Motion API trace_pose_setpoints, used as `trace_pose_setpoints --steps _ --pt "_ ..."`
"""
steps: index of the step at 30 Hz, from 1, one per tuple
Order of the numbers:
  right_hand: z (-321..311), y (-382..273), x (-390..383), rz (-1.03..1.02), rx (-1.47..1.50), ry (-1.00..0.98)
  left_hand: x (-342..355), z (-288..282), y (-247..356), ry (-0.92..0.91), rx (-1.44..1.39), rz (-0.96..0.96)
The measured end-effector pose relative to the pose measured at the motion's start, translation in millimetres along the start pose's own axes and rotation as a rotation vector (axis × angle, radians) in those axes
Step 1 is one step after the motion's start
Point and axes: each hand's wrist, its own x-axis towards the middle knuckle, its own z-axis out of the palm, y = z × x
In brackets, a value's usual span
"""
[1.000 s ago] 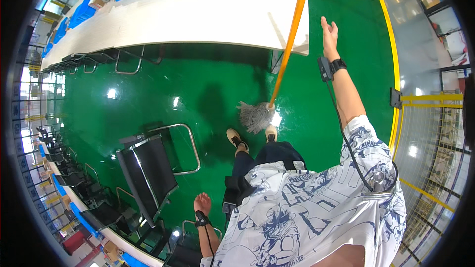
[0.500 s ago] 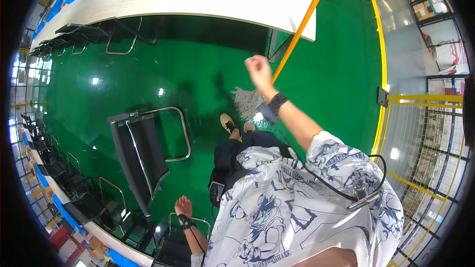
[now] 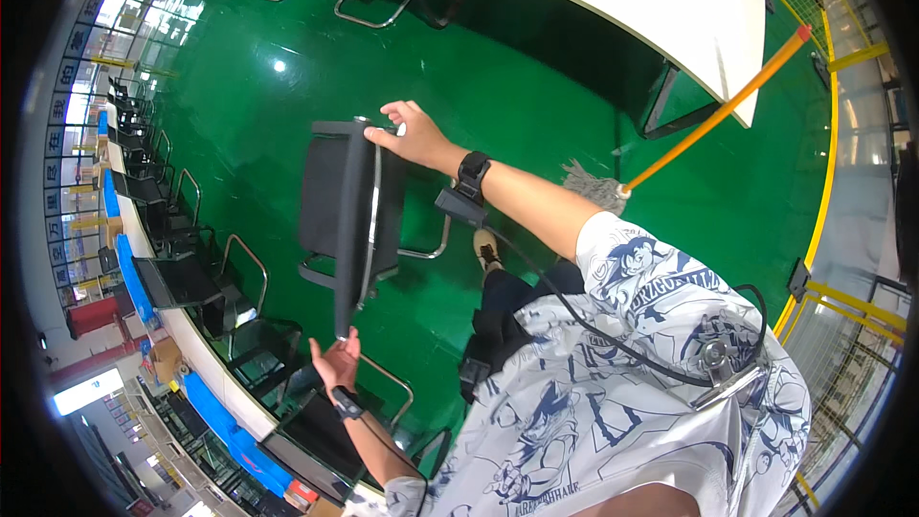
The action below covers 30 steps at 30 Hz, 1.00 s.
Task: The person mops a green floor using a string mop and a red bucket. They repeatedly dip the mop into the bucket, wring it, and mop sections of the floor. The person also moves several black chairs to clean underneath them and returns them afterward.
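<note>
R hand (image 3: 418, 141): fingers apart, thumb at far end of blk chair back (image 3: 351, 220). L hand (image 3: 336, 361): fingers spread, by near end, contact unclear. Chair back btwn hands. Mop (image 3: 593, 190) well R of R hand; white desk (image 3: 670, 0) ahead & R.

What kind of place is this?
It looks like a workshop or factory room, though I can't be sure. It has a shiny green floor, a long white-topped table and a yellow-framed fence.
</note>
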Motion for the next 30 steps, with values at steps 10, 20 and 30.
trace_pose_setpoints --steps 10,20,30 --pt "107 68 56 0.217 0.567 -0.002 56 34 -2 -0.037 0.117 -0.102" --pt "16 59 3 0.227 0.355 0.240 75 33 -27 0.046 0.034 0.033" --pt "-149 75 -76 0.223 0.195 0.507 106 174 -48 -0.031 0.574 0.036"
